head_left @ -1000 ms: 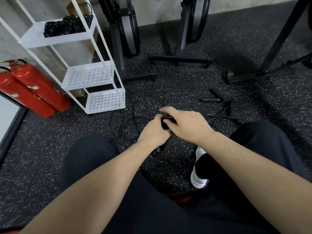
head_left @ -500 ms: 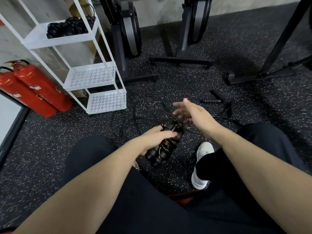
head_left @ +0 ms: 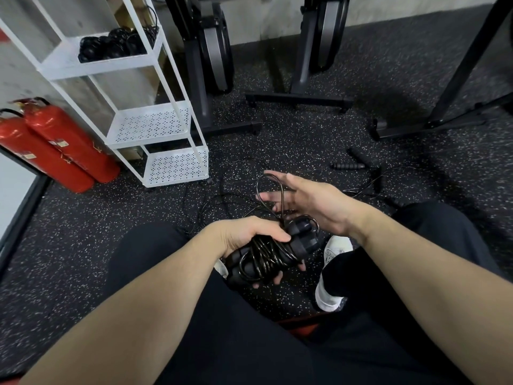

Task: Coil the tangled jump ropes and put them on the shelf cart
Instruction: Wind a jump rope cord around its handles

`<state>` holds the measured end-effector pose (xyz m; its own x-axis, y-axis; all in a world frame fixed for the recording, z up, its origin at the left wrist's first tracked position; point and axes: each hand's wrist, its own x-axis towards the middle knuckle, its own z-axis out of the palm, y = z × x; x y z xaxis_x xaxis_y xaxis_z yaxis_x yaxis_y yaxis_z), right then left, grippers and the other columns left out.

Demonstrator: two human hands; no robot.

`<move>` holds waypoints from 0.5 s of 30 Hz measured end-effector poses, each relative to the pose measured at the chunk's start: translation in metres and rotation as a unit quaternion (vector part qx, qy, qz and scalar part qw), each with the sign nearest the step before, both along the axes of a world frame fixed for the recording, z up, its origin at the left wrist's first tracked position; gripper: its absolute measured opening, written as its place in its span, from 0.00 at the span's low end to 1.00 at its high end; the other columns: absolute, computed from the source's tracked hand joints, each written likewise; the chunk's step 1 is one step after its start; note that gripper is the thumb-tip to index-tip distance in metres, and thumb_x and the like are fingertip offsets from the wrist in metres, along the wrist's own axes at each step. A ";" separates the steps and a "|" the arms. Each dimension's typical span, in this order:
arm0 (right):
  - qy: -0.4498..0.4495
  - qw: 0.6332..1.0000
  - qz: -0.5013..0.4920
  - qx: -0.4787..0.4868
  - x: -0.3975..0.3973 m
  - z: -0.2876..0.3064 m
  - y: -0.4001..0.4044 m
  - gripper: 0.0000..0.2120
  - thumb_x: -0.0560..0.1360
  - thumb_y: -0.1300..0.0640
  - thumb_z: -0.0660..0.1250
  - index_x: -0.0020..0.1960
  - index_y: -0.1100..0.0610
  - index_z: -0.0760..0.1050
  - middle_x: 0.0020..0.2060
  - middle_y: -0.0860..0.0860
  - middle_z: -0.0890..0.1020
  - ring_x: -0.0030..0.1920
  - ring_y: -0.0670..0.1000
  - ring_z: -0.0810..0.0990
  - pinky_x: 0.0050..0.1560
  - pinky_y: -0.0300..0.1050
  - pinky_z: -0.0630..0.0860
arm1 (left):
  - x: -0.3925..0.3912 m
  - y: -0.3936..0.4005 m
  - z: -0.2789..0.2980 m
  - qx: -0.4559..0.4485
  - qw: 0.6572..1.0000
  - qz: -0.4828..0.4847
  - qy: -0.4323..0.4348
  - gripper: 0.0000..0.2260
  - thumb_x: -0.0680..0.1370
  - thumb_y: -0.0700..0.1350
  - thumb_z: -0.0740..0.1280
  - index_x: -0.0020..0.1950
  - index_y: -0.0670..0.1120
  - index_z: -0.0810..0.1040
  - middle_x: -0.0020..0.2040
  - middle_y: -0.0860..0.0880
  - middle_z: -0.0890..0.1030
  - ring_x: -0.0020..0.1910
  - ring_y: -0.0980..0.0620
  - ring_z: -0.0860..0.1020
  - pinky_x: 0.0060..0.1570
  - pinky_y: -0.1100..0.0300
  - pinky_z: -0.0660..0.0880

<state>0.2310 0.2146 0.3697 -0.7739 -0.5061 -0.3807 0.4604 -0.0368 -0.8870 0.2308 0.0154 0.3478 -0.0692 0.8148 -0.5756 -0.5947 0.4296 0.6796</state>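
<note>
Nearby, loose ropes (head_left: 222,201), shelf cart (head_left: 155,129), extinguishers (head_left: 61,151)

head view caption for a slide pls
Left hand grips a coiled jump rope; right hand guides its last loop.

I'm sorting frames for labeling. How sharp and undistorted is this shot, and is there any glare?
Head view: wide-angle bending bows the shelf cart posts and leans the machine legs outward; the right hand's fingertips are slightly smeared; the left hand and its coiled jump rope are sharp, small highlights glinting on the cord; lighting is even, shadows soft.
</note>
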 end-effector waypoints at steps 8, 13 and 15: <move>-0.027 0.990 -0.048 -0.133 0.002 -0.003 -0.005 0.19 0.78 0.49 0.63 0.68 0.44 0.76 0.44 0.48 0.83 0.45 0.47 0.80 0.44 0.45 0.81 | 0.000 0.001 0.007 0.073 0.997 -0.001 -0.037 0.23 0.69 0.58 0.75 0.58 0.44 0.85 0.57 0.41 0.83 0.41 0.44 0.83 0.31 0.54 0.81; -0.028 0.986 -0.063 -0.149 -0.003 -0.006 0.001 0.15 0.81 0.52 0.63 0.65 0.50 0.80 0.40 0.48 0.78 0.45 0.48 0.76 0.75 0.68 0.61 | 0.000 -0.002 0.010 0.095 0.995 -0.008 -0.035 0.25 0.69 0.59 0.74 0.56 0.42 0.84 0.55 0.43 0.83 0.39 0.46 0.83 0.31 0.55 0.80; -0.031 0.994 -0.045 -0.094 -0.004 -0.004 -0.002 0.19 0.85 0.46 0.56 0.66 0.52 0.80 0.38 0.47 0.77 0.43 0.48 0.73 0.75 0.65 0.60 | 0.001 -0.003 0.010 0.099 0.994 -0.011 -0.033 0.24 0.69 0.59 0.73 0.56 0.43 0.84 0.55 0.44 0.84 0.39 0.47 0.84 0.31 0.56 0.80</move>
